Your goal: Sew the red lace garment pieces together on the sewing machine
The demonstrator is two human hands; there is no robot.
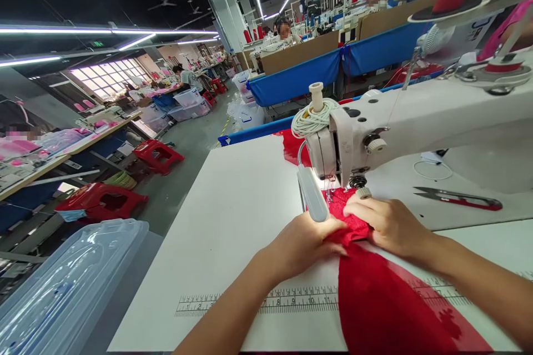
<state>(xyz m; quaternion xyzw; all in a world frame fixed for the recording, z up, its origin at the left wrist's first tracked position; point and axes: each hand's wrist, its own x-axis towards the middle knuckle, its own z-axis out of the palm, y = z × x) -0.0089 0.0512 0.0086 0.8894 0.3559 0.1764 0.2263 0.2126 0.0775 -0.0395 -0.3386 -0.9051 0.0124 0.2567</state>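
Red cloth lies on the white table, running from 6 o'clock up under the sewing machine. Your left hand and right hand press flat on it, fingers spread, pinching nothing. It looks light, soft and prone to bunching; keep your hold near the needle. Scissors sit at 3 o'clock.

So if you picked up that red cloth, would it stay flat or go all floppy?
Probably floppy: the red cloth bunches into folds under the left hand and right hand. It likely feels light, lying thin and flat on the table.
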